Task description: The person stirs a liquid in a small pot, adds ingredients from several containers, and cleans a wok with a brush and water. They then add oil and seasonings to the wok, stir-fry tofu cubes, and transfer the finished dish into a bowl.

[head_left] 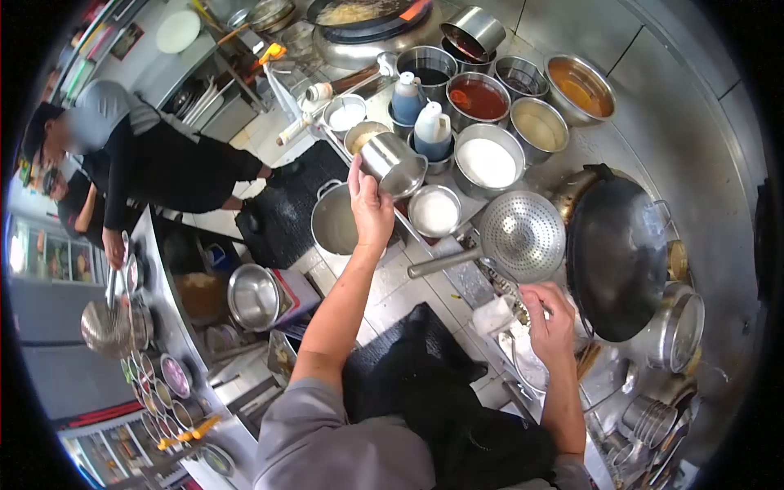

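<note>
My left hand (371, 208) is closed on a small steel pot (394, 166), held tilted above the row of seasoning containers. Below it a larger steel pot (331, 224) stands low beside the counter. My right hand (551, 322) is closed around what looks like a thin metal-handled utensil (505, 274); its working end cannot be made out. Just beyond that hand lies a perforated strainer (523, 237), its handle pointing left. A black wok (618, 257) leans to the right of the strainer. A bowl of white powder (434, 211) sits between my hands.
Pots of red sauce (478, 100), white powder (490, 161) and orange liquid (581, 88) line the counter, with squeeze bottles (433, 126) among them. A co-worker (155, 155) stands at the left counter, holding a wire-mesh skimmer (106, 327). Black mats (286, 192) cover parts of the floor.
</note>
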### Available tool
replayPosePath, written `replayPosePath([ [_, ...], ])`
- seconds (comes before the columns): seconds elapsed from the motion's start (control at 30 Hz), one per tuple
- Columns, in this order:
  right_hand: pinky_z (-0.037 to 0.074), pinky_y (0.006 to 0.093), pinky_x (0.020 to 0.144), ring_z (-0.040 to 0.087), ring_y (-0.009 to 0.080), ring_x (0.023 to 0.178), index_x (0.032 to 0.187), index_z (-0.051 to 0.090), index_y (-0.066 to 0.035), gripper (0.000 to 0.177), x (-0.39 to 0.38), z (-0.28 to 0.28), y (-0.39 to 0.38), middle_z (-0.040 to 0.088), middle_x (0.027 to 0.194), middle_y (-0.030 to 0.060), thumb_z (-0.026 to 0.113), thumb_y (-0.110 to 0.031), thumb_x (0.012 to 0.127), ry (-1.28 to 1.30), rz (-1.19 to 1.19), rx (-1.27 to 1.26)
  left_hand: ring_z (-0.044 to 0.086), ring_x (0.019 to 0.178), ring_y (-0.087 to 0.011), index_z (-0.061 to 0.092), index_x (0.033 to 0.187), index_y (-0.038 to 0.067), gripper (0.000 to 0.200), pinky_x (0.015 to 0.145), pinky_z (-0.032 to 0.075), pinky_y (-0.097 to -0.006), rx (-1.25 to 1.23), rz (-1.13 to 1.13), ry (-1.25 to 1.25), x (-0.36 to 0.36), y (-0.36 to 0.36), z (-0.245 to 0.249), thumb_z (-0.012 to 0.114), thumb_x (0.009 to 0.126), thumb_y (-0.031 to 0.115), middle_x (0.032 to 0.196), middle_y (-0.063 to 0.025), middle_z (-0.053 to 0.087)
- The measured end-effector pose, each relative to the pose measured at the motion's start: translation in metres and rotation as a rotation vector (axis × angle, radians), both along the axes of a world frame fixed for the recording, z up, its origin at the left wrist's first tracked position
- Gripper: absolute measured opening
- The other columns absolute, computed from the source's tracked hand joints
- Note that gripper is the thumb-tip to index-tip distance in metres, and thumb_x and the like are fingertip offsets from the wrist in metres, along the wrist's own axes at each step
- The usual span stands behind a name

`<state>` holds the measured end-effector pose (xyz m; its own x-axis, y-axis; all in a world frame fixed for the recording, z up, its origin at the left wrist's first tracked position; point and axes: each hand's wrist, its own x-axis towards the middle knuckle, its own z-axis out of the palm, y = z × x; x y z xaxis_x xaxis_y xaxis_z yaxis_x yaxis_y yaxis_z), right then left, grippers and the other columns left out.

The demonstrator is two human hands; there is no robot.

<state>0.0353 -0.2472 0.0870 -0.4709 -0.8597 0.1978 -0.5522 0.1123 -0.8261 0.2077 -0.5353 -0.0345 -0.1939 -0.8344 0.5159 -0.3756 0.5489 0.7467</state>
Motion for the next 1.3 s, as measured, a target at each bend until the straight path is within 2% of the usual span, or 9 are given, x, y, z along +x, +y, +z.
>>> replayPosePath([
  [0.2,0.046,0.0295,0.068,0.06,0.0188,0.074,0.098,0.067,0.003,0.013,-0.007,-0.028,0.0,0.063,0.085,0.0112,0.06,-0.006,0.093,0.003,-0.091,0.146,0.039,0.134,-0.0486,0.037,0.075,-0.002,0.022,0.109,0.038,-0.0484,-0.268,-0.014,-0.024,-0.012,-0.055,-0.057,0.051,0.07,-0.018,0.147,-0.0289,0.034],
  [0.6,0.047,0.0308,0.068,0.06,0.0211,0.074,0.097,0.066,0.002,0.016,-0.014,-0.056,0.024,0.063,0.084,0.0123,0.058,-0.012,0.096,0.131,-0.093,0.236,0.036,0.136,-0.0507,0.033,0.071,-0.002,0.024,0.109,0.035,-0.0486,-0.48,-0.019,0.06,-0.012,-0.073,-0.093,0.049,0.062,-0.016,0.145,-0.0337,0.036],
  [0.67,0.046,0.0308,0.067,0.059,0.0212,0.073,0.099,0.065,0.001,0.018,-0.015,-0.059,0.025,0.062,0.083,0.0124,0.058,-0.015,0.096,0.158,-0.091,0.225,0.034,0.133,-0.0564,0.032,0.076,-0.003,0.024,0.11,0.034,-0.0596,-0.564,-0.058,0.046,-0.011,-0.075,-0.086,0.047,0.066,-0.02,0.143,-0.0352,0.032],
  [0.8,0.046,0.0313,0.068,0.058,0.0209,0.073,0.099,0.065,0.001,0.018,-0.015,-0.062,0.029,0.062,0.083,0.0121,0.058,-0.015,0.097,0.155,-0.075,0.22,0.036,0.132,-0.0561,0.034,0.081,-0.002,0.024,0.106,0.038,-0.0609,-0.716,-0.098,0.151,-0.013,-0.076,-0.065,0.045,0.072,-0.022,0.143,-0.035,0.031],
  [0.9,0.046,0.0316,0.068,0.058,0.0211,0.074,0.1,0.065,0.001,0.017,-0.015,-0.068,0.034,0.062,0.083,0.0118,0.058,-0.014,0.097,0.147,-0.079,0.22,0.036,0.133,-0.0545,0.035,0.082,-0.003,0.024,0.106,0.039,-0.0581,-0.688,-0.133,0.246,-0.015,-0.071,-0.072,0.046,0.073,-0.022,0.144,-0.0349,0.03],
  [0.93,0.046,0.0326,0.068,0.058,0.023,0.074,0.099,0.065,0.001,0.013,-0.015,-0.071,0.036,0.063,0.085,0.0127,0.06,-0.009,0.093,0.132,-0.079,0.229,0.037,0.133,-0.0531,0.034,0.079,-0.003,0.021,0.108,0.038,-0.0549,-0.21,-0.128,0.518,-0.018,-0.061,-0.082,0.043,0.074,-0.022,0.143,-0.0355,0.031],
  [0.97,0.047,0.0336,0.068,0.059,0.0249,0.074,0.098,0.066,0.001,0.011,-0.013,-0.072,0.038,0.065,0.086,0.0136,0.062,-0.005,0.09,0.115,-0.077,0.241,0.038,0.133,-0.052,0.032,0.079,-0.004,0.02,0.109,0.038,-0.0523,-0.628,-0.083,-0.093,-0.007,-0.068,-0.089,0.039,0.076,-0.022,0.143,-0.035,0.032],
  [1.13,0.047,0.0339,0.07,0.06,0.0254,0.076,0.099,0.066,0.001,0.011,-0.011,-0.074,0.041,0.065,0.086,0.0136,0.062,-0.006,0.091,0.12,-0.072,0.231,0.035,0.134,-0.0543,0.03,0.075,-0.003,0.019,0.11,0.035,-0.0583,-0.601,-0.086,0.254,-0.018,-0.07,-0.089,0.04,0.079,-0.018,0.14,-0.0353,0.036],
  [1.3,0.048,0.0341,0.07,0.06,0.0255,0.076,0.099,0.066,0.002,0.012,-0.012,-0.072,0.047,0.064,0.084,0.0138,0.062,-0.007,0.091,0.129,-0.078,0.203,0.036,0.134,-0.0519,0.034,0.075,-0.002,0.024,0.112,0.033,-0.0558,-0.642,-0.061,0.116,-0.011,-0.071,-0.09,0.047,0.066,-0.021,0.141,-0.0344,0.035],
])
